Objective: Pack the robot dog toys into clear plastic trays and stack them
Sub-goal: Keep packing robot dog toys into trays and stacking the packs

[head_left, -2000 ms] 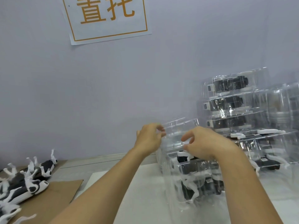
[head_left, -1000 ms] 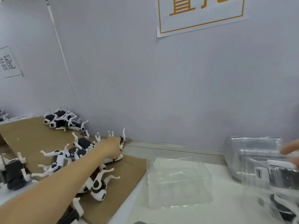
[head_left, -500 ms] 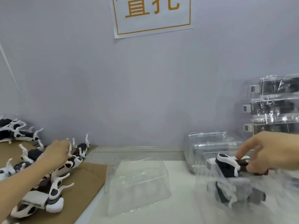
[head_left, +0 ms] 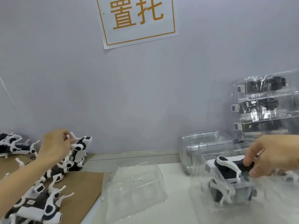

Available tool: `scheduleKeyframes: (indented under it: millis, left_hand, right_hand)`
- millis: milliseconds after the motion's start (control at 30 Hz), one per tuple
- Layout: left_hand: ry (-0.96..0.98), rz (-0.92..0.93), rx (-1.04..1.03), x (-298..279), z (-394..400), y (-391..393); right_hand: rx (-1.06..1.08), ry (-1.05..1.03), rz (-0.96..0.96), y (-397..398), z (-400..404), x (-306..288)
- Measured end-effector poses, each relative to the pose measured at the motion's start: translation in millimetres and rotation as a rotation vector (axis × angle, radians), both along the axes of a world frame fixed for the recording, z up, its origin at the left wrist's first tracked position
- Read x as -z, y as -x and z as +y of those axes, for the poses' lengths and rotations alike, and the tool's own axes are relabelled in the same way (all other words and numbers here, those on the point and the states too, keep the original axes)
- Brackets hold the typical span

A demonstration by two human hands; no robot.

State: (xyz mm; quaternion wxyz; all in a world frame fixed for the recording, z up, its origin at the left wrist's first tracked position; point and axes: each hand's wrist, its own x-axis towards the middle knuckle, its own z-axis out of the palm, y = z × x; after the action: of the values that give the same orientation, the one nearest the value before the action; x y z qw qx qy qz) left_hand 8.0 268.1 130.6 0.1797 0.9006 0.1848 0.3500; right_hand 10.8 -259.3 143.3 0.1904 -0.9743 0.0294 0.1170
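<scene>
Head view. Left hand (head_left: 55, 147) pinched a leg of a dog (head_left: 80, 150) lifted off the pile on the cardboard (head_left: 87, 188), left of the empty tray (head_left: 134, 189). Right hand (head_left: 273, 157) gripped a second dog (head_left: 229, 169), right of the empty tray, seated in a blurred filled tray (head_left: 226, 194). Packed stack (head_left: 262, 107) stood behind. Step, judged: fetching the next dog. Next: lower it into the empty tray, legs aligned.

Black-and-white plastic robot dog toys (head_left: 40, 206) are heaped at lower left; an empty clear plastic tray (head_left: 134, 189) lies centre; filled trays (head_left: 265, 107) are stacked at right.
</scene>
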Motion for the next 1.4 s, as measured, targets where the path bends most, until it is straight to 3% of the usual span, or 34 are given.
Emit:
scheduleKeyframes:
  millis: [467, 633, 767, 833, 1000, 1100, 1233, 1300, 1400]
  left_hand:
    - [0.255, -0.333, 0.178, -24.9, -92.6, 1.0]
    - [0.401, -0.512, 0.265, -22.0, -138.4, 18.3]
    - [0.535, -0.560, 0.361, -3.4, -180.5, 26.7]
    - [0.585, -0.536, 0.421, 8.8, -198.6, 26.8]
    - [0.662, -0.318, 0.583, 28.7, -189.6, 26.0]
    - [0.699, -0.126, 0.746, 34.2, -162.7, 30.0]
    - [0.591, -0.295, 0.427, 56.8, -125.3, 17.7]
    - [0.576, -0.200, 0.343, 75.4, -114.4, 12.6]
    - [0.667, 0.029, 0.375, 105.9, -110.6, 5.0]
  right_hand:
    - [-0.096, 0.005, -0.170, 8.0, 36.7, -10.3]
    - [-0.250, -0.257, -0.440, 11.4, 77.9, -24.0]
    - [-0.439, -0.472, -0.500, 8.9, 156.6, 2.8]
    - [-0.480, -0.533, -0.519, 4.8, 190.8, 27.7]
    - [-0.266, -0.731, -0.682, -13.1, 215.1, 66.6]
    - [-0.237, -0.657, -0.723, -18.0, 216.6, 77.1]
    - [-0.164, -0.604, -0.765, -26.0, 203.9, 77.2]
    - [-0.205, -0.610, -0.723, -29.3, 194.8, 73.7]
    - [-0.360, -0.495, -0.686, -28.0, 190.0, 69.6]
